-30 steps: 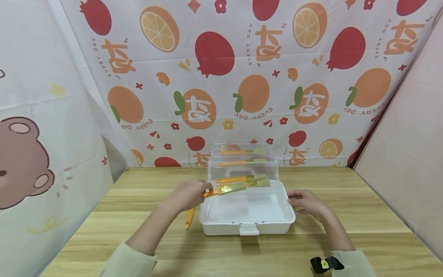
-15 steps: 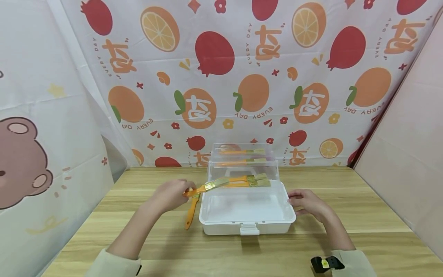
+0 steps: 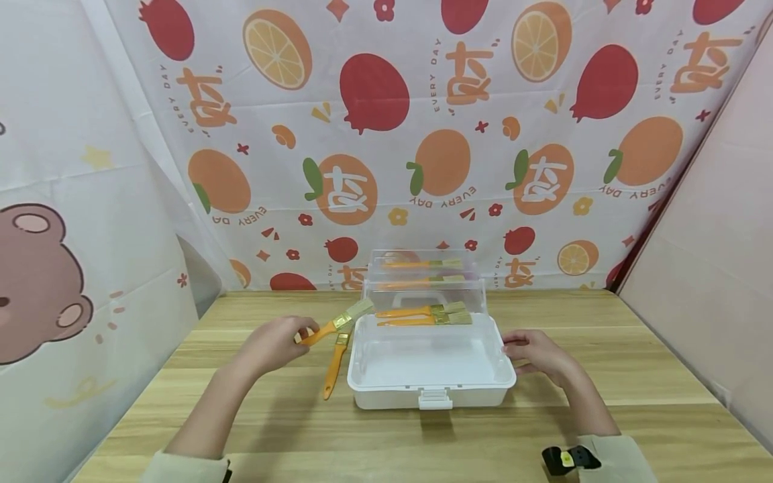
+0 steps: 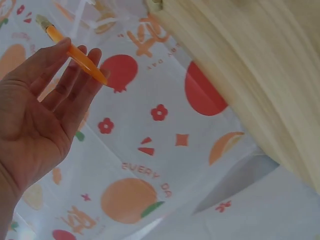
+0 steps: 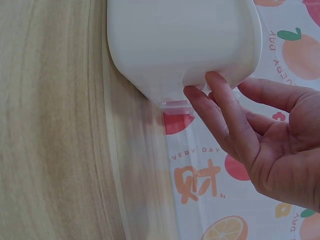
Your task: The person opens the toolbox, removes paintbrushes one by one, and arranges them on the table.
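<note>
My left hand (image 3: 274, 345) pinches a paintbrush (image 3: 326, 329) by its orange handle, left of the white box (image 3: 386, 401). The bristles point up and toward the box; in the left wrist view the handle (image 4: 85, 62) lies between thumb and fingertips. A second paintbrush (image 3: 335, 367) lies on the table against the box's left side. Two more paintbrushes (image 3: 417, 320) show at the back of the box, below its raised clear trays. My right hand (image 3: 537, 354) touches the box's right wall with nearly straight fingers (image 5: 225, 107), the thumb near the rim.
Clear tiers (image 3: 423, 272) with further brushes stand raised behind the box, close to the fruit-print cloth (image 3: 374, 181). A latch (image 3: 435, 400) sits on the box's front. The wooden table (image 3: 604, 376) extends on both sides, between pale side walls.
My left hand has carried the paintbrush leftward, from over the box to beside it, uncovering the brush on the table. My right hand and the box have stayed put.
</note>
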A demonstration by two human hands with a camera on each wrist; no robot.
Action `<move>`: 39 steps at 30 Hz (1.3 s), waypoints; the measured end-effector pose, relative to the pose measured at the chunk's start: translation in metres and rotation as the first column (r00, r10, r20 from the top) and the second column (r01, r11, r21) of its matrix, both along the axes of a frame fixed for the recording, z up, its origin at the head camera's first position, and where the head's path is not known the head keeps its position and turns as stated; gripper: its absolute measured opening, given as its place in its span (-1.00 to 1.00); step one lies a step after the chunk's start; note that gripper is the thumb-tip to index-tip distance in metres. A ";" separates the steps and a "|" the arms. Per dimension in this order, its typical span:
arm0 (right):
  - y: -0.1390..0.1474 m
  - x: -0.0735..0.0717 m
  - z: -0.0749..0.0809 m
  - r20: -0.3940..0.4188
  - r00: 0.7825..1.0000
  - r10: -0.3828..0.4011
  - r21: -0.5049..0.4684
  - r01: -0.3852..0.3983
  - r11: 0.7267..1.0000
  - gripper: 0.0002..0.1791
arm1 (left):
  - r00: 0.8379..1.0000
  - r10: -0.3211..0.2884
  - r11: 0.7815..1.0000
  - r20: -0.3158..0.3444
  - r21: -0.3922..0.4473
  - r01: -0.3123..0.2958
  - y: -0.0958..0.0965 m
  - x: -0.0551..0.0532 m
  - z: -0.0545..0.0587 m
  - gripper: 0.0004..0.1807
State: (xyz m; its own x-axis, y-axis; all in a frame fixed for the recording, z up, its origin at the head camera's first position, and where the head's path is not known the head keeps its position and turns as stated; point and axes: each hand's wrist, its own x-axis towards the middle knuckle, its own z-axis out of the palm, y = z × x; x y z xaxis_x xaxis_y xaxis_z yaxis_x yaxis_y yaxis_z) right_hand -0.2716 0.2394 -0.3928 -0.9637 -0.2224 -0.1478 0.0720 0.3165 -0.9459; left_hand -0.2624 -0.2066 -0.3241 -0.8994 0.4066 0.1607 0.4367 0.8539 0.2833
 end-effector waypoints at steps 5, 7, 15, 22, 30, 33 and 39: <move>0.000 0.000 -0.001 0.002 1.000 -0.001 0.001 0.001 1.000 -0.58 | 0.999 0.022 0.997 0.038 0.074 -0.025 -0.012 0.000 -0.007 -0.72; 0.000 0.000 -0.002 0.001 1.000 -0.001 0.000 0.001 1.000 -0.57 | 0.998 0.033 0.995 0.048 0.090 -0.037 -0.016 0.000 -0.009 -0.73; 0.000 0.000 -0.001 0.000 1.000 0.005 -0.006 -0.005 1.000 -0.57 | 0.992 0.093 0.988 0.086 0.116 -0.103 -0.024 0.001 -0.018 -0.72; 0.001 0.000 -0.002 -0.006 1.000 0.013 -0.001 -0.013 1.000 -0.55 | 0.971 0.164 0.960 0.173 0.200 -0.198 -0.025 0.002 -0.027 -0.73; 0.001 -0.001 -0.003 -0.005 1.000 0.010 -0.001 -0.010 1.000 -0.56 | 0.918 0.172 0.879 0.358 0.364 -0.307 -0.030 0.002 -0.037 -0.73; 0.001 0.000 -0.002 -0.002 1.000 0.009 0.001 -0.009 1.000 -0.56 | 0.899 0.160 0.850 0.408 0.406 -0.336 -0.031 0.000 -0.041 -0.70; 0.001 -0.001 -0.002 -0.002 1.000 0.006 0.005 -0.006 1.000 -0.56 | 0.857 0.134 0.768 0.498 0.494 -0.407 -0.032 -0.004 -0.048 -0.62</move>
